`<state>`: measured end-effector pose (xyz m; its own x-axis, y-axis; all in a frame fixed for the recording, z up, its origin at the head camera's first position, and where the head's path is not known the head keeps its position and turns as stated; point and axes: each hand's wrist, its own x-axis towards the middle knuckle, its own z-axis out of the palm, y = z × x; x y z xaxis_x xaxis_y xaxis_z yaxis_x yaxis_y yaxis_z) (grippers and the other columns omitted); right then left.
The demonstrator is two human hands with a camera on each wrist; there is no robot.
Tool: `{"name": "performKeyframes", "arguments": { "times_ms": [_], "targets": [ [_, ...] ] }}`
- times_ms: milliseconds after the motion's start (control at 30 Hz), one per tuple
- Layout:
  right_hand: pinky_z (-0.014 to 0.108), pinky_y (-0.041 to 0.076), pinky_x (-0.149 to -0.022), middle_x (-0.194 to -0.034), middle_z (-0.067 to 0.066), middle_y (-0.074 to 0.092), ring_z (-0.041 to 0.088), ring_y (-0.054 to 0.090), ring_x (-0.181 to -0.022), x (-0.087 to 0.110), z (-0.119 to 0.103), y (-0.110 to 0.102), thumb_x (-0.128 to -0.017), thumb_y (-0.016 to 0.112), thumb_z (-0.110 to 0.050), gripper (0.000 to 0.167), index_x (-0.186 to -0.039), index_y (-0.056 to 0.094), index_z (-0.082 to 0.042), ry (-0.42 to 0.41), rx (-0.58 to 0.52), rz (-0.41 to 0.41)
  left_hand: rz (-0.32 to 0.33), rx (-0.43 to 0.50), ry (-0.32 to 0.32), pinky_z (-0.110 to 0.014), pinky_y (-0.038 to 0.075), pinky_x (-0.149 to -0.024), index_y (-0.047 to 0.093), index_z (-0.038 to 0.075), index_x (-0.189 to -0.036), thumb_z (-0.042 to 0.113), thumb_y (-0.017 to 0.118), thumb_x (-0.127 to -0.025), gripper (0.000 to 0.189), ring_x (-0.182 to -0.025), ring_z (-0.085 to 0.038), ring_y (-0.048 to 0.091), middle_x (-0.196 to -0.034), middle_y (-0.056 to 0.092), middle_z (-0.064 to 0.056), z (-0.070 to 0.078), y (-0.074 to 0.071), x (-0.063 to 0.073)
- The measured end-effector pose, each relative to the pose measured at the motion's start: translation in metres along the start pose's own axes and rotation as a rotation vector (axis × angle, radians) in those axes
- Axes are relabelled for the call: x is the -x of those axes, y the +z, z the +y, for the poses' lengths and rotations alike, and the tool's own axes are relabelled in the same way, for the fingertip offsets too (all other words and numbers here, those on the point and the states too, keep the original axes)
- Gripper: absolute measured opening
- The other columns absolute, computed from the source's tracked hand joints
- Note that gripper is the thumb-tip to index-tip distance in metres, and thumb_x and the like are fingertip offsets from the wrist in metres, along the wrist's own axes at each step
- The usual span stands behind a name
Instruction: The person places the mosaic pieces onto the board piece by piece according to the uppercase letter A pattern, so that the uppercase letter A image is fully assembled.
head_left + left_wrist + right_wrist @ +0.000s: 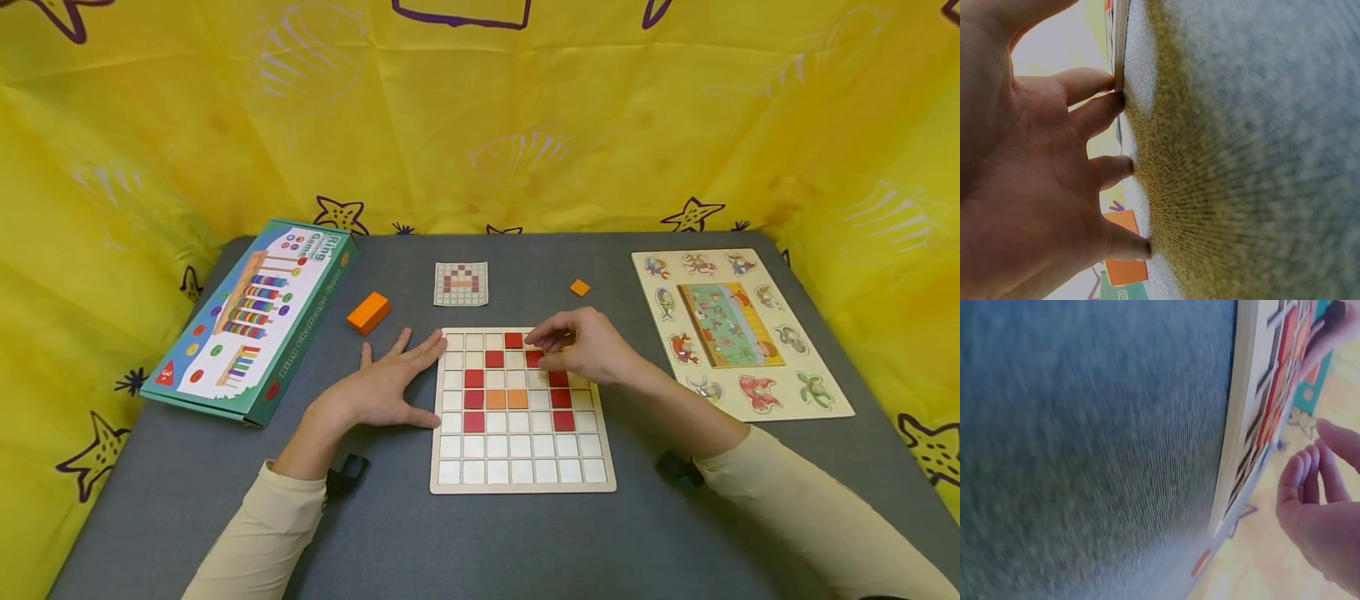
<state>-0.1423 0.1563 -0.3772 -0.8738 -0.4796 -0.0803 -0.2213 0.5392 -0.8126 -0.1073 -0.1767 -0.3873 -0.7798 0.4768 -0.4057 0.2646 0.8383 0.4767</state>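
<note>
A wooden grid board [523,487] lies on the table with white squares, several red tiles and two orange tiles [517,399] in it. My left hand [386,385] is spread flat at its left side, with thumb and index fingertips at the board's edge. In the left wrist view the other fingertips rest on the table cloth. Over the board's upper right is my right hand [588,346], thumb and bent fingers apart, close to a red tile [533,359]. In the right wrist view nothing shows between these fingers [1329,475].
A small pattern card [461,284] lies behind the board. An orange block stack [369,313] is left of it, a single orange tile [580,287] right. A green-edged game box [258,325] stands left; a sea-animal puzzle board [731,325] lies right. Yellow cloth [480,125] encloses the table.
</note>
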Motion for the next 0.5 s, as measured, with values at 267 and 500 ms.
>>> {"name": "performKeyframes", "arguments": {
  "times_ms": [267, 500],
  "targets": [
    [0.024, 0.056, -0.079, -0.103, 0.016, 0.076, 0.024, 0.068, -0.091, -0.008, 0.008, -0.016, -0.083, 0.083, -0.001, 0.028, -0.111, 0.079, -0.002, 0.058, -0.043, 0.081, 0.019, -0.005, 0.019, -0.085, -0.013, -0.11, 0.015, 0.025, -0.169, 0.052, 0.085, -0.082, 0.115, -0.161, -0.043, -0.006, -0.177, 0.006, 0.004, 0.0, 0.001, 0.002],
    [0.02, 0.055, -0.08, -0.111, 0.021, 0.074, 0.024, 0.069, -0.096, -0.016, 0.021, -0.029, -0.085, 0.082, -0.003, 0.033, -0.117, 0.077, 0.0, 0.119, -0.062, 0.156, 0.018, -0.003, 0.018, -0.085, -0.012, -0.11, 0.015, 0.026, -0.169, 0.053, 0.085, -0.082, 0.114, -0.162, -0.043, -0.005, -0.177, 0.007, 0.004, -0.001, 0.002, 0.001]
  ]
}}
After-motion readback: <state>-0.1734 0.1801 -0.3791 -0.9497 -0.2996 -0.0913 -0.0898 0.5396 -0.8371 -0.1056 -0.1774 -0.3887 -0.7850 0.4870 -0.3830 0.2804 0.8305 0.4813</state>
